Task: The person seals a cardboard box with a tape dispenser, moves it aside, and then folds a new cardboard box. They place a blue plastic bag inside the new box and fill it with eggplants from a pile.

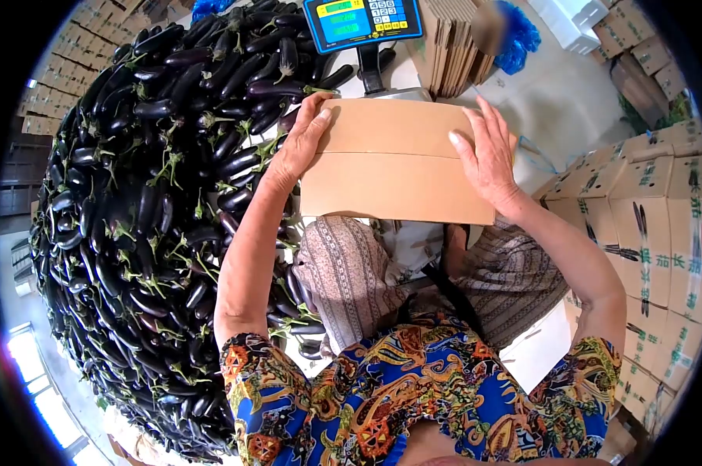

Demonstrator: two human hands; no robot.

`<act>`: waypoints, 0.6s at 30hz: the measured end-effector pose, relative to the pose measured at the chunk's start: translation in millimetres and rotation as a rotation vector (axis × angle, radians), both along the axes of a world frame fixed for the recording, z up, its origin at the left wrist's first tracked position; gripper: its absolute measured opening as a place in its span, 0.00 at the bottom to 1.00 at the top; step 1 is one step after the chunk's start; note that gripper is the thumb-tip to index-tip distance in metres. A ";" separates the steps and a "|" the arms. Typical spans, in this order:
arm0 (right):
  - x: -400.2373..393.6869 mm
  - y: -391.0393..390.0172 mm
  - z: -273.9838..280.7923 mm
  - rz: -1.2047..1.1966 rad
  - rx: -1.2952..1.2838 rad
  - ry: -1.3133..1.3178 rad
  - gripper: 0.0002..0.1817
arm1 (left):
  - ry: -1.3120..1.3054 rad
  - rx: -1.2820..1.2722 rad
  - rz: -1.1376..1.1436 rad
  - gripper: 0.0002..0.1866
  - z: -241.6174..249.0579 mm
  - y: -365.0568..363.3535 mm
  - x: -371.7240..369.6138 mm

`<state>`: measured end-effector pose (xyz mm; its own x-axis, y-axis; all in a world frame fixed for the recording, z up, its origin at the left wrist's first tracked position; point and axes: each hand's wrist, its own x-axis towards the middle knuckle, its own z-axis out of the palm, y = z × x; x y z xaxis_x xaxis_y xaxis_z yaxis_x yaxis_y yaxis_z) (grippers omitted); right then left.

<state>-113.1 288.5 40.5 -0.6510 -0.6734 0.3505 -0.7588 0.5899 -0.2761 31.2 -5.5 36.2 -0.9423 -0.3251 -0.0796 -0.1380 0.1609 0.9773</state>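
A brown cardboard box (397, 175) with its two top flaps folded flat and meeting at a seam is in front of me, above my lap. My left hand (302, 141) grips its left far corner, thumb on top and fingers over the edge. At the opposite end, my right hand (487, 158) holds the box with its thumb on the top and the fingers along the right edge. What is inside the box is hidden. Just beyond it stands a digital scale (364, 22) with a lit display, its platform (404, 94) partly covered by the box.
A large heap of eggplants (145, 225) fills the left side, close to my left arm. Flattened cardboard sheets (450, 48) stand beyond the box, beside a blue plastic bag (516, 37). Printed cartons (638, 225) are stacked along my right.
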 end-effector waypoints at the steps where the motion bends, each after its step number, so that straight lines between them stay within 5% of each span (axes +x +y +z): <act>1: -0.6 -0.8 0.3 -0.014 0.019 -0.017 0.33 | 0.007 -0.023 0.025 0.23 -1.8 0.1 -1.3; 6: -15.2 -4.4 10.2 0.052 0.200 0.021 0.33 | 0.002 0.005 0.060 0.24 -2.3 1.4 -0.6; 12: -19.3 -7.7 16.5 0.124 0.250 0.097 0.33 | 0.010 0.417 0.075 0.31 17.4 3.5 4.7; 16: -17.3 -9.1 25.6 0.116 0.323 0.024 0.34 | -0.053 -0.039 0.137 0.29 20.1 11.8 0.3; 18: -18.0 -10.6 21.2 0.133 0.295 0.030 0.34 | 0.023 -0.189 0.173 0.19 12.4 13.9 -4.7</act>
<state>-131.1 278.0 61.8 -0.5425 -0.8274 0.1454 -0.8400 0.5359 -0.0847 26.4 8.3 48.7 -0.8721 -0.4890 0.0185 -0.1579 0.3170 0.9352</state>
